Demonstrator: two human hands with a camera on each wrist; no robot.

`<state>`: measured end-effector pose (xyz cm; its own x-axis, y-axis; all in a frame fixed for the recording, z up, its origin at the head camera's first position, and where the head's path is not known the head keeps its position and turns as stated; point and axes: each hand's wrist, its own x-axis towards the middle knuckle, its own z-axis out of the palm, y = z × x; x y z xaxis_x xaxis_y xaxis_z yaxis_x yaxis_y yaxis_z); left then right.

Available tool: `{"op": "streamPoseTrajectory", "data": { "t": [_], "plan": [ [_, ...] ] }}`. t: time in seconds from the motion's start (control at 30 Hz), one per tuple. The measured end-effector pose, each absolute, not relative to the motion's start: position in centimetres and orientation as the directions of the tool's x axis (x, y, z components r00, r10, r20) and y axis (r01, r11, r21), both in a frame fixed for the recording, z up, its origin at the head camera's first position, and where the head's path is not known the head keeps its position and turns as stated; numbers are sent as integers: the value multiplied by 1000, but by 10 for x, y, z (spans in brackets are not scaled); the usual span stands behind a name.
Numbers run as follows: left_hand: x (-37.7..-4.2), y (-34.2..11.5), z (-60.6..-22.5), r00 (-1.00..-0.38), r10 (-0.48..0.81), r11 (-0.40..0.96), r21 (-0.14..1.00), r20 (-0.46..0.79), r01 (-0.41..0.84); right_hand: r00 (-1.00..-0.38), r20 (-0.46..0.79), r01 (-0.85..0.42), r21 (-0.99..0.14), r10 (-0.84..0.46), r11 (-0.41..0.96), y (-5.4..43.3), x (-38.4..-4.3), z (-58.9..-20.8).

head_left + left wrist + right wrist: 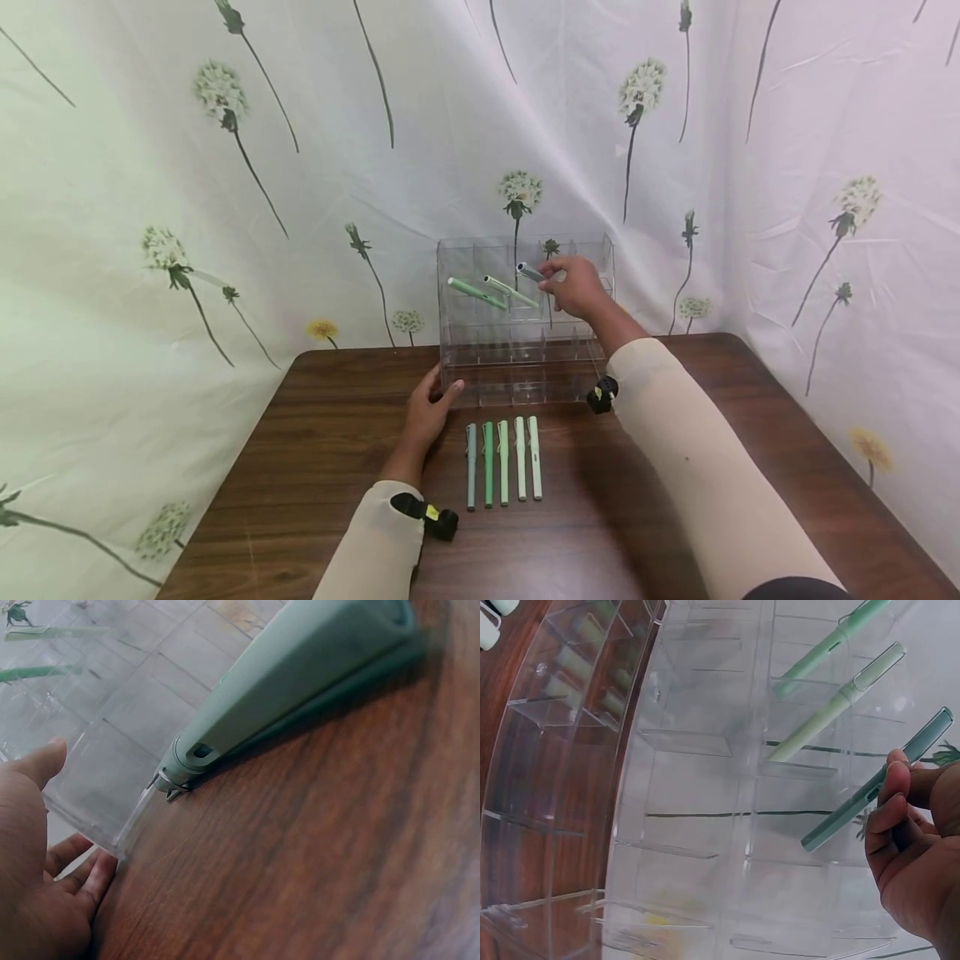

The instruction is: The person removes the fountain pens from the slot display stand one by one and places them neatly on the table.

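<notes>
A clear tiered pen organizer (pixel 491 364) stands near the back of the table. My left hand (pixel 429 412) holds its lower left edge, thumb at the front and fingers round the side. My right hand (pixel 573 287) pinches a grey-green pen (pixel 847 806) at the upper tier, to the right of two pens in the compartments. Those are a green pen (pixel 477 293) and a pale green pen (pixel 512 291), both leaning. In the right wrist view, the pinched pen is tilted in front of the organizer; whether its lower end is inside a compartment I cannot tell.
In front of the organizer lies a row of several pens: a grey-blue pen (pixel 471 467), a green pen (pixel 488 464), a light green pen (pixel 503 462) and two whitish pens (pixel 521 458). A flower-patterned curtain (pixel 465 100) hangs behind the wooden table (pixel 315 467).
</notes>
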<state>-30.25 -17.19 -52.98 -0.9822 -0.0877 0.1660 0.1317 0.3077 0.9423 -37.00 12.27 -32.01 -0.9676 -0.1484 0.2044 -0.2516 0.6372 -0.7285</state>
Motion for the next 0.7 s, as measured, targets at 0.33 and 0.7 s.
{"op": "streamPoseTrajectory", "data": {
  "t": [0.33, 0.7],
  "plan": [
    [-302, -171, -529, -981, -88, 310, 941, 172, 137, -940, 284, -338, -722, -187, 603, 127, -362, -309],
    [-301, -171, -530, -982, -89, 304, 943, 167, 133, -918, 364, -394, -782, -159, 484, 128, -350, -303]
  ]
}}
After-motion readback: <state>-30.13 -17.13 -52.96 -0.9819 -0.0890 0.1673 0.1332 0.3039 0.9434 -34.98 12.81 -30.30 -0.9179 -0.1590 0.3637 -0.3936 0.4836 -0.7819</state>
